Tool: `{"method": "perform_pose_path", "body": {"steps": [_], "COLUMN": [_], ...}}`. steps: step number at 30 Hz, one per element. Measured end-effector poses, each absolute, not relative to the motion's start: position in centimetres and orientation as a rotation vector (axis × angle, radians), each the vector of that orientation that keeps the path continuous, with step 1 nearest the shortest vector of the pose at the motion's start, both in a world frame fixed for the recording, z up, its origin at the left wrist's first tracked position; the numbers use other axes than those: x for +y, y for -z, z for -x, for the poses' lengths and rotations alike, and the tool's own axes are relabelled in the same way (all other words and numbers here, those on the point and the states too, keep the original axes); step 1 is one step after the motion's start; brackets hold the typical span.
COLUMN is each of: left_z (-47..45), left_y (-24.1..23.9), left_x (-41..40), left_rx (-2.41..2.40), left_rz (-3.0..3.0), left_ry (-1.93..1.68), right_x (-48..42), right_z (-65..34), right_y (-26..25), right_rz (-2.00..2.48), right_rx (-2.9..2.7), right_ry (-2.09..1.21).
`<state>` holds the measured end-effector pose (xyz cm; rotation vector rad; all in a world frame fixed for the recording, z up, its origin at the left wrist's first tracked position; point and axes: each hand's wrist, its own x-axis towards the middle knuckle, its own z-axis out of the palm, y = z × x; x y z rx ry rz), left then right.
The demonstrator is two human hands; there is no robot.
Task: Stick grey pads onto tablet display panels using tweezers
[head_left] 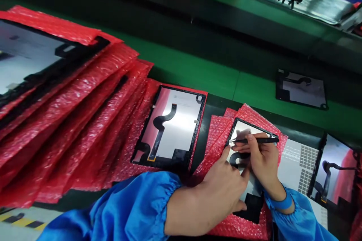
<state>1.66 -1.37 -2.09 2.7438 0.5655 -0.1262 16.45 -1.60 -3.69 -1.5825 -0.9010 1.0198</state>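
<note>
A flat display panel (245, 128) with a black flex cable lies on red bubble wrap (256, 116) near the bench's front edge. My left hand (215, 196) rests flat on the panel, fingers spread, pressing it down. My right hand (261, 158) is closed on a thin black pen-like tool (254, 140), held level across the panel's upper part with its tip pointing left. Both arms wear blue sleeves.
A fanned stack of red bubble-wrap bags (70, 120) with panels fills the left. Another panel (172, 128) lies on top of it. A panel (301, 89) rides the green belt (198, 67). More panels (335, 169) and a sheet of small labels (301, 165) sit at right.
</note>
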Motion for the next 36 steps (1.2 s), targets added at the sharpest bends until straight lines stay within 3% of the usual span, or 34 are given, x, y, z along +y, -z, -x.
{"method": "perform_pose_path", "body": {"steps": [19, 25, 32, 36], "left_z": [-1.5, -1.0, 2.5, 3.4], "left_y": [2.6, 0.8, 0.0, 1.7], "left_x": [0.1, 1.8, 3.8, 3.7], "left_rx": [0.493, 0.451, 1.312, 1.225], "left_rz": [-2.668, -2.604, -2.271, -2.161], "left_ry": [0.150, 0.109, 0.142, -0.035], "right_x": [-1.9, -1.9, -6.8, -8.5], "right_z": [-16.4, -16.7, -19.9, -20.9], "right_y": [4.2, 3.7, 3.1, 4.8], "right_rz": [1.677, 1.568, 1.519, 1.522], "right_rx": [-0.955, -0.834, -0.737, -0.732], "right_ry": [-1.034, -1.006, -0.835, -0.794]}}
